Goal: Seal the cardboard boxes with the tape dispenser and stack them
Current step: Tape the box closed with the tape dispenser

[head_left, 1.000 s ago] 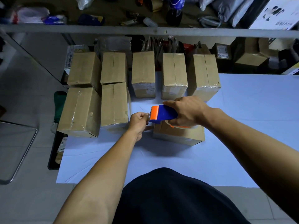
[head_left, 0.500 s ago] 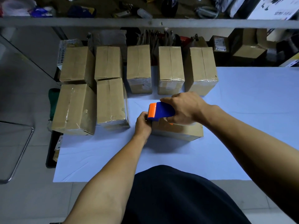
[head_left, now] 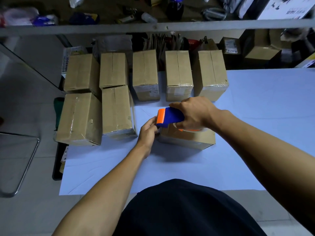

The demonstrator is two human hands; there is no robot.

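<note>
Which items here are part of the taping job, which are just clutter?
In the job:
tape dispenser in right hand
box being taped, left hand at its end
seven boxes behind

Clutter:
dark bottle
shelf rail
metal chair frame

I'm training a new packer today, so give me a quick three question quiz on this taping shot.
1. True or false: the right hand grips the tape dispenser.
2. Besides the box being taped, how many cardboard boxes stand on the table?
3. What does the left hand touch: A the box's left end, B the shelf rail, C the far right box?

Key: 1 true. 2 seven. 3 A.
</note>
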